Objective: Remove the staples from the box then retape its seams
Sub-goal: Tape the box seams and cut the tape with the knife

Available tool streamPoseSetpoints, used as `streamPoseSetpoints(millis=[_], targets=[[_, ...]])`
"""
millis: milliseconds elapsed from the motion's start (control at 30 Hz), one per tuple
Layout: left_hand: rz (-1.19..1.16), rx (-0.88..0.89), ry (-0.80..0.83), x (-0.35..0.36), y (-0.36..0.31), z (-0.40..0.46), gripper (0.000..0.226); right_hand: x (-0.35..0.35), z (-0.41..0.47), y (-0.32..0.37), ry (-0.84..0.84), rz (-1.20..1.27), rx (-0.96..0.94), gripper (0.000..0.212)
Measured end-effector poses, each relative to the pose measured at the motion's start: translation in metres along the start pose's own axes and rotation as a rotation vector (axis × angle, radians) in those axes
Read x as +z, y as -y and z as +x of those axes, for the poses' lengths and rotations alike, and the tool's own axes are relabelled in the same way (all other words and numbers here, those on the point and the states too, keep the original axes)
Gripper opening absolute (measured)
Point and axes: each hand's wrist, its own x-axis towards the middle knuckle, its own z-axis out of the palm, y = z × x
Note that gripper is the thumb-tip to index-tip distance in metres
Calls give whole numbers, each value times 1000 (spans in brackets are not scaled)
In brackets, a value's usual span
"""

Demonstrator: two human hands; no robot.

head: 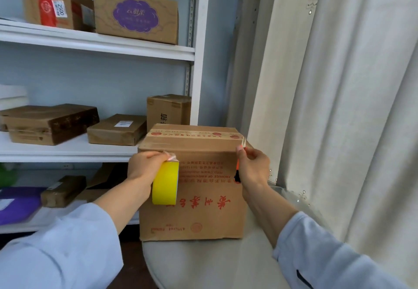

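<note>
While your left hand (144, 166) grips the yellow tape roll (165, 183) against the box (199, 198) front, near its upper left edge, your right hand (253, 168) pinches an orange cutter (238, 166) at the upper right corner. The box sits on a white stool (203, 263). Risk: the blade tip could slip into cardboard; slack tape may wrinkle.

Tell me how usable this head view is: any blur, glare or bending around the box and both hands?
Head view: soft, even daylight, no hard glare; the box and its red print read clearly. Left hand on the yellow tape roll and right hand gripping the orange cutter are fairly sharp. Wide-angle bending bows the shelf upright and curtain; the sleeves at the bottom corners smear.
</note>
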Motion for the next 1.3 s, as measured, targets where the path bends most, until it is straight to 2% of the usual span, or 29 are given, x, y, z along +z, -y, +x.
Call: streamPoseSetpoints(millis=[33,133,300,467,600,667,767,867,933,1000,1200,1300], targets=[[0,-5,7,0,-1,-2,13,3,2,-2,-21,1,14,12],[6,0,23,0,-2,-7,3,10,17,-8,-77,-28,58,26],[89,60,-3,9,-2,-24,18,8,56,0,-149,-90,67,43],[123,104,9,24,-4,-37,12,-10,73,22,3,-27,145,34],[133,121,119,30,2,-40,25,-10,71,13,89,13,168,30],[169,172,144,31,1,-42,26,-6,69,5,104,42,147,24],[197,257,115,26,-5,-39,8,-3,65,0,76,20,63,22],[246,350,170,24,-4,-36,16,-1,65,-2,18,-141,-86,36],[340,424,195,24,-1,-36,16,0,66,1,88,-222,-130,44],[404,483,172,25,1,-35,14,1,72,3,146,-296,-126,48],[399,525,144,35,5,-36,15,15,83,9,133,-393,-24,57],[396,551,142,34,8,-36,14,23,65,6,153,-310,-114,53]])
